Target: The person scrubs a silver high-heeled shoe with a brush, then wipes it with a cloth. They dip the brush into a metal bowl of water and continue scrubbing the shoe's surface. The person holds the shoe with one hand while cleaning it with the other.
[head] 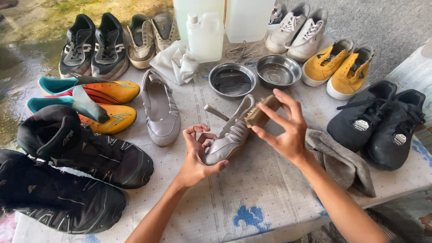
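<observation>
My left hand (198, 153) grips the toe end of a silver-grey heeled shoe (231, 135), tilted on its side at the middle of the table. My right hand (283, 128) holds a wooden brush (261, 111) with its bristles against the shoe's upper near the heel. The matching silver shoe (160, 108) lies flat to the left. Two metal bowls sit just beyond, a dark-filled bowl (232, 80) and a second bowl (278, 70) to its right.
Black boots (85, 150) and orange-teal cleats (96, 103) crowd the left side. Yellow sneakers (337, 67), black sneakers (382, 121) and a grey rag (342, 162) lie right. White jugs (206, 36), a white cloth (176, 63) and more shoes line the back.
</observation>
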